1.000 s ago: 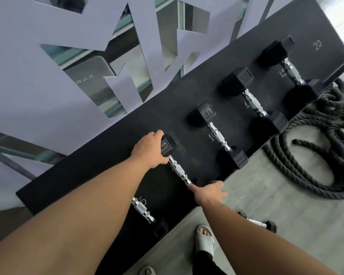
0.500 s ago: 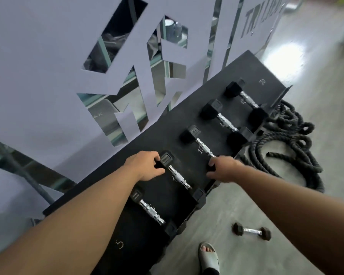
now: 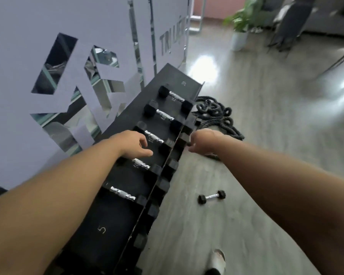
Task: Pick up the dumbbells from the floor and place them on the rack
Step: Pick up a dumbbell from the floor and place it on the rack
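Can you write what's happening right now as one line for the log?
left hand: empty, over rack | right hand: empty, at rack edge | dumbbell: on floor

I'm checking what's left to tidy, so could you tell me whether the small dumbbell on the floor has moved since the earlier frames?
No. The small dumbbell lies on the floor beside the rack, untouched; only the camera shifted.

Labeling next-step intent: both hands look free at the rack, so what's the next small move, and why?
Probably bring the right hand down toward the small dumbbell lying alone on the floor beside the rack. Both it and the left hand appear to hold nothing, five dumbbells already sit on the top shelf, and the slot marked 5 looks free.
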Motion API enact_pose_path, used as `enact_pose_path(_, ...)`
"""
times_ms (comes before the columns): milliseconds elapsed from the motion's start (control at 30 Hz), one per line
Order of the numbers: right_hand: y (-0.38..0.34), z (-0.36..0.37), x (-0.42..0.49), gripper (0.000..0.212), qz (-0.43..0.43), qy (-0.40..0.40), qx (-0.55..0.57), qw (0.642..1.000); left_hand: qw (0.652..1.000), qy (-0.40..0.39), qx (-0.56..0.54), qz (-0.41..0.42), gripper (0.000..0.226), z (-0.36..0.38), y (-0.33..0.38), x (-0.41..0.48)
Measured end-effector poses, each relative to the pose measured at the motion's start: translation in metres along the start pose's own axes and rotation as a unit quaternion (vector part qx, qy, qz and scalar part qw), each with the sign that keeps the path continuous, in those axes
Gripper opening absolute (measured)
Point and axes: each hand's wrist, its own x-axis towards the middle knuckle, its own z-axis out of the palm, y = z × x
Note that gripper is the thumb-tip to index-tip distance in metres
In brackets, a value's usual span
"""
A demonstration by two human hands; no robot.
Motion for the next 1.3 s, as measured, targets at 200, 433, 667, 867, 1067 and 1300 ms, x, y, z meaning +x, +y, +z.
enact_pose_path(200,0.076,-0.007,-0.045,0.039,0.039,0.013,0.007,0.999,0.998,-0.004,0.047,0.046,0.048,0.005,0.099,0.000)
enact_pose_path(433,0.197,0.030,-0.061,0.044,0.041,0.013,0.013,0.999,0.997,-0.014,0.066,0.048,0.054,0.043,0.224,0.045)
enact_pose_path(667,0.314,0.086,-0.046,0.039,-0.010,-0.041,-0.004,0.999,0.997,-0.028,0.068,0.035,0.056,0.104,0.331,0.090)
enact_pose_path(867,0.365,0.122,-0.008,0.047,0.000,-0.065,0.015,0.998,0.996,-0.074,0.042,-0.011,0.059,0.155,0.352,0.122)
enact_pose_path(1067,0.372,0.159,0.050,0.052,0.011,-0.101,0.045,0.994,0.994,-0.100,0.024,-0.027,0.057,0.186,0.342,0.185)
enact_pose_path(1300,0.388,0.212,0.137,0.054,0.021,-0.144,0.068,0.987,0.986,-0.158,0.007,-0.052,0.064,0.236,0.312,0.275)
